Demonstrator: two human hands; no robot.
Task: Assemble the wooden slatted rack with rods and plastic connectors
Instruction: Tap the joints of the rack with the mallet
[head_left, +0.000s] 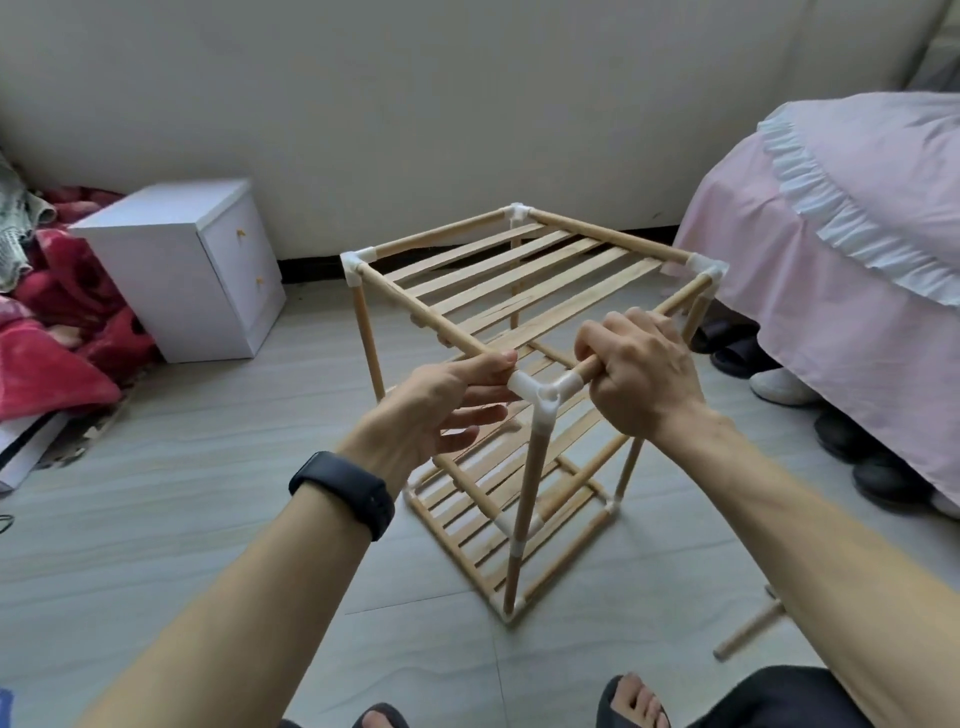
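One corner connector (540, 388), between left hand (441, 410), right hand (641, 376), gripping rods (426, 314)

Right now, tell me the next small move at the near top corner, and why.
Probably press both rods inward into the connector to seat them fully. The right hand grips the right rod beside the connector, the left hand pinches the left rod at its other socket, and the connector sits on the upright.
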